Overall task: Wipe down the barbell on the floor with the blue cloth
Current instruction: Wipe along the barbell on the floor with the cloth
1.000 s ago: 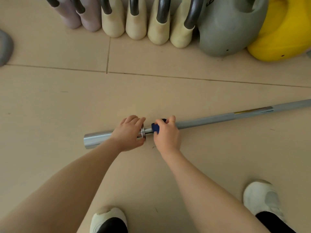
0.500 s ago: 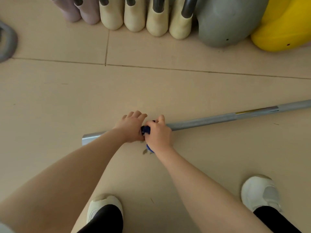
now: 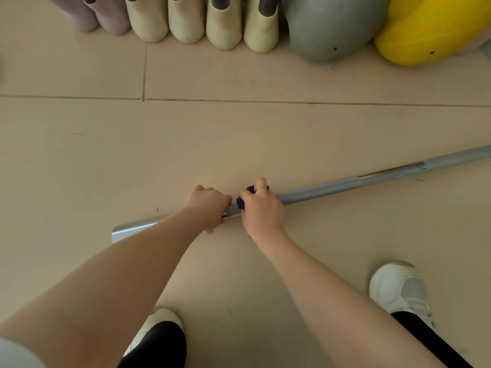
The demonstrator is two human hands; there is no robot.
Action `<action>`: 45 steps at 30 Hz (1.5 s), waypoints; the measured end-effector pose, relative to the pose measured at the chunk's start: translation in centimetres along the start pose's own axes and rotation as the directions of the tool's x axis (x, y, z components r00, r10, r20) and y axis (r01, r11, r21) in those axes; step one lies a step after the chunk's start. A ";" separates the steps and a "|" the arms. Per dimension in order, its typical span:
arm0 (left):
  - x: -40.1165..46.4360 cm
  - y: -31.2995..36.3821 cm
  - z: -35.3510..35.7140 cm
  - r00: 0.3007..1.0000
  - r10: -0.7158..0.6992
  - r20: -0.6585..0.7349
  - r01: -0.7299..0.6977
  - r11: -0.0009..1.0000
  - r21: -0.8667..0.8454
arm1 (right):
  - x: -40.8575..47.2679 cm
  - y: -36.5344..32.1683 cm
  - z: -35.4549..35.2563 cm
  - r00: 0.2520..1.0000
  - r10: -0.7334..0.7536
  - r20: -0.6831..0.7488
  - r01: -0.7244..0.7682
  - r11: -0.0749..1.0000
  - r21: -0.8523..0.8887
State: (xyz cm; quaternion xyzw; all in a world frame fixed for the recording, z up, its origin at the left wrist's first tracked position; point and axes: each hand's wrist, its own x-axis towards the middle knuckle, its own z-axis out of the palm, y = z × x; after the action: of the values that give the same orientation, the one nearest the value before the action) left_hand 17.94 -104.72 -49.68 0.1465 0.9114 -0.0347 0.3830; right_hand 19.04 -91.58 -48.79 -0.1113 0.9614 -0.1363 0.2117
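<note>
Barbell [image 3: 332, 187] lies slanted across the beige floor [image 3: 239, 134], its chrome sleeve end at the left, shaft running off to the right. Behind it stands a row of kettlebells [image 3: 223, 25] (grey and yellow ones largest). Left hand [image 3: 210, 205] curls round the bar near the collar; right hand [image 3: 261, 208], just beside it, grips the blue cloth [image 3: 243, 200] wrapped on the shaft.

A gym: kettlebells [image 3: 329, 27] stand in a row on the tiled floor [image 3: 239, 144], with a barbell [image 3: 332, 188] lying nearby.
</note>
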 end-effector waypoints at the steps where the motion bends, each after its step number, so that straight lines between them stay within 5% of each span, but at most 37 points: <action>1: 0.0 0.2 0.0 1.000 0.002 0.009 -0.002 1.000 0.005 | 0.1 0.8 -0.5 0.999 -0.043 0.024 0.043 0.999 -0.021; 3: -0.1 0.3 0.1 1.000 -0.001 0.020 0.001 1.000 -0.021 | 0.6 3.2 -1.7 0.999 -0.042 0.011 0.043 0.997 -0.061; 9: 0.3 0.3 -0.3 0.996 -0.023 0.088 0.032 0.995 -0.098 | 1.6 8.5 -3.2 0.949 0.278 -0.150 -0.286 0.958 -0.033; 12: 1.0 1.6 -1.4 0.992 -0.015 0.126 0.073 0.883 -0.465 | 1.1 7.5 -3.0 0.971 0.221 -0.090 -0.224 0.974 -0.023; 14: 1.8 3.4 -2.4 0.999 -0.012 0.049 0.038 0.826 -0.562 | 0.6 7.6 -3.2 0.998 0.060 -0.013 -0.062 0.991 -0.117; 16: 2.5 5.3 -2.9 1.000 -0.007 -0.014 -0.001 0.858 -0.514 | 0.5 9.5 -4.2 1.000 0.005 -0.001 -0.005 0.983 -0.184; 23: 3.0 8.8 -2.6 0.996 -0.029 -0.088 0.011 0.980 -0.198 | -0.1 17.5 -6.0 0.911 0.344 -0.228 -0.367 0.928 -0.069; 29: 3.0 9.1 -2.8 0.996 -0.034 -0.082 0.020 0.985 -0.172 | -1.5 14.5 -4.8 0.995 0.083 -0.062 -0.081 0.996 0.034; 37: 2.8 9.1 -2.1 0.989 -0.018 -0.146 0.006 0.997 -0.082 | 0.5 17.0 -5.8 0.883 0.400 -0.246 -0.406 0.913 0.028; 42: 2.8 8.7 -2.2 0.988 0.012 -0.155 -0.022 0.998 -0.062 | -0.3 14.6 -4.2 0.992 0.101 -0.070 -0.104 0.994 -0.031; 45: 2.9 8.5 -1.9 0.984 0.020 -0.174 -0.034 0.996 -0.079 | 0.7 17.4 -5.9 0.936 0.309 -0.170 -0.320 0.946 -0.043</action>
State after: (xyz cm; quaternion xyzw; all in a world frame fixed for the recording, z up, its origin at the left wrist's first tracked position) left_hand 17.24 -95.60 -49.96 0.1455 0.9398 0.0209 0.3084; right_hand 13.14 -74.15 -49.29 0.0479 0.9849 -0.0755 0.1485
